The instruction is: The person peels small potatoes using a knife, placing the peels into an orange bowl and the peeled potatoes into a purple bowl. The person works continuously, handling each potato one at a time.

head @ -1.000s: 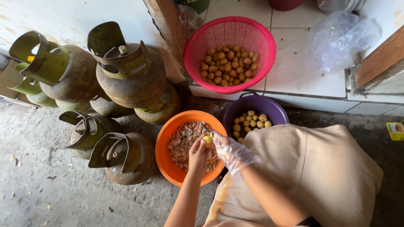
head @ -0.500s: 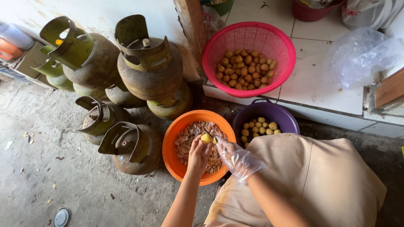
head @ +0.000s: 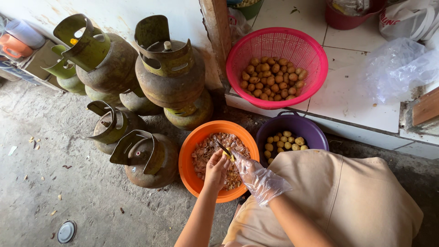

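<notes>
Concrete floor with gas cylinders (head: 170,77); both hands, left hand (head: 216,170) and gloved right hand (head: 256,176), grip a potato (head: 228,157) over the orange bowl (head: 192,151).

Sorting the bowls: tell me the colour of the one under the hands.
Orange bowl; head view.

Single head-worn view, looking steeply down, close over the lap (floor and tiled step beyond)

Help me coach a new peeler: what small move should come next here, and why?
Probably finish the stroke, then drop the tuber in the purple bucket. The bare left hand and gloved right hand hold a small yellow tuber and a blade over the orange basin of peels; peeled ones already lie in the bucket.
</notes>
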